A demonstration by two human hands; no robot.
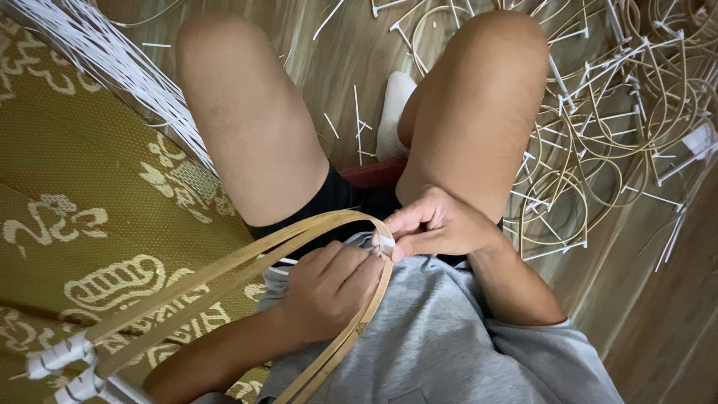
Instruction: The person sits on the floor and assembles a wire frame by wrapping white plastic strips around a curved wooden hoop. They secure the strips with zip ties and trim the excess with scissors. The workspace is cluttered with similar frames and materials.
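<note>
While your left hand (329,288) clasped the bent bamboo strip (224,273), your right hand (437,224) pinched a white tie (387,243) at the bend. A loosened grip risked the bend springing open.

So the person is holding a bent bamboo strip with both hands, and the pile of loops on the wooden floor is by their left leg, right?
Not quite. Both hands, left hand and right hand, do hold the bent bamboo strip, but the pile of loops lies on the wooden floor by their right leg, as the head view shows.
</note>
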